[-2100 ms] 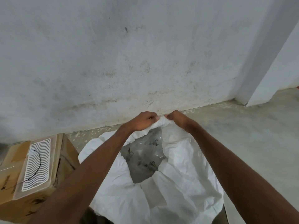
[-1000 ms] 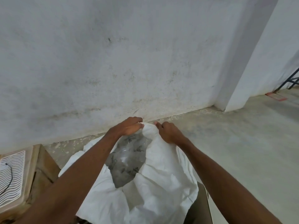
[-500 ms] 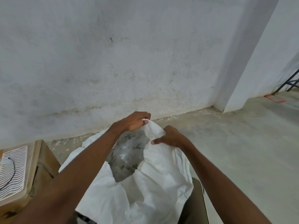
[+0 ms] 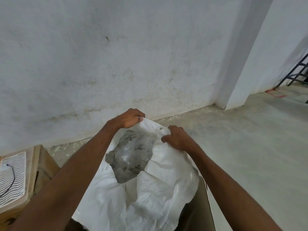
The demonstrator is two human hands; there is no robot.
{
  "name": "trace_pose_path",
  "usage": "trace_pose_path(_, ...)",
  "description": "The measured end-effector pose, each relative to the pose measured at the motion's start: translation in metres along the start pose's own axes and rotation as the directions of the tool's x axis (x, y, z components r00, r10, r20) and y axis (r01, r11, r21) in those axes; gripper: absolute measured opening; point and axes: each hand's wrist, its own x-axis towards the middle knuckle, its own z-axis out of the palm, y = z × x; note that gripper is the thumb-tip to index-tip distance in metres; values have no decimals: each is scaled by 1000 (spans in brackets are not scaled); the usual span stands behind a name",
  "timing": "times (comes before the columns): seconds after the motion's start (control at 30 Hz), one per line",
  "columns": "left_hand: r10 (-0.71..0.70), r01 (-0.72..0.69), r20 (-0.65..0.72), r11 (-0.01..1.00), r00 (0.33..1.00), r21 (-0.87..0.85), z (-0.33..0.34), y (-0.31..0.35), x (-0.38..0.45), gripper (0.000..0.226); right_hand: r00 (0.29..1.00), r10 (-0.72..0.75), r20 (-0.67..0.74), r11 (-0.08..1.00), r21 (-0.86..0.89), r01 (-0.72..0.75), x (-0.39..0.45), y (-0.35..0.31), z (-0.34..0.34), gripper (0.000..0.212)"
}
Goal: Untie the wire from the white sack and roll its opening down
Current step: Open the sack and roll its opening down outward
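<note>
- Nearest us, the white sack (image 4: pixel 150 197) stands open on the floor, clear printed plastic (image 4: pixel 131 155) showing in its mouth.
- Left, a cardboard box (image 4: pixel 41 165) with a thin black wire (image 4: pixel 11 177) lying on top.
- Right hand (image 4: pixel 178 139) grips the far rim, fingers curled in the fabric.
- Left hand (image 4: pixel 130 119) pinches the rim's far edge.
- Beyond, a stained wall (image 4: pixel 116 55).

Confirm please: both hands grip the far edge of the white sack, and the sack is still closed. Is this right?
One thing is wrong: the white sack is open, not closed; the head view shows clear plastic inside it. The left hand and right hand do grip its far edge.
</note>
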Motion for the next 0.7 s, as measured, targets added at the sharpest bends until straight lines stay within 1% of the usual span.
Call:
trace_pose_path(0.07,-9,9,3,1000,1000,-7,-1,0,4,23,1000,-5,-14,998,70,6,-4,-3,-4,58)
trace_pose_path(0.1,-7,7,4,1000,1000,-10,-1,1,4,22,999,-18,-33,994,106,21,-5,-5,-5,56)
trace_pose_path(0.17,23,-23,-11,998,1000,-56,2,9,2,21,998,-46,-51,980,190,55,-6,-5,-6,39)
trace_pose_path(0.23,128,-130,-19,985,992,-117,13,22,-6,43,998,-55,-13,947,318,56,-11,-6,-8,24)
trace_pose_path(0.27,197,-197,-3,977,980,-76,21,29,-10,54,998,-53,27,921,389,38,-14,-7,-10,19)
trace_pose_path(0.3,265,-266,28,964,964,18,30,34,-13,63,996,-50,71,885,466,11,-17,-10,-11,15)
trace_pose_path(0.33,328,-334,64,931,943,151,40,37,-14,69,992,-28,124,840,541,-44,-20,-12,-13,10)
trace_pose_path(0.37,377,-387,92,874,922,295,50,38,-14,74,981,-1,194,783,610,-119,-21,-13,-13,6)
trace_pose_path(0.4,389,-399,112,819,914,412,57,38,-13,77,964,22,265,732,653,-196,-22,-12,-14,10)
trace_pose_path(0.43,372,-379,117,786,921,488,62,38,-12,74,947,34,321,700,669,-252,-23,-11,-13,16)
trace_pose_path(0.47,352,-351,103,774,930,527,64,40,-12,62,937,43,348,699,659,-277,-23,-10,-13,19)
trace_pose_path(0.5,331,-320,81,776,940,544,64,43,-10,46,940,62,335,723,634,-274,-21,-8,-12,23)
trace_pose_path(0.53,296,-281,69,773,953,569,62,47,-7,31,952,76,296,779,579,-242,-19,-5,-11,25)
trace_pose_path(0.57,256,-248,74,756,964,606,59,51,-3,23,966,80,247,846,496,-196,-16,-4,-10,29)
trace_pose_path(0.6,215,-223,91,736,972,640,55,54,1,23,975,92,200,909,382,-164,-13,-3,-9,37)
trace_pose_path(0.63,180,-206,109,723,978,660,51,57,6,26,983,122,138,960,233,-152,-12,-4,-8,50)
trace_pose_path(0.67,148,-194,126,714,981,673,48,59,11,29,984,166,66,982,79,-171,-13,-5,-7,65)
trace_pose_path(0.7,120,-187,144,707,982,682,44,61,17,30,982,189,5,982,-27,-189,-16,-7,-4,77)
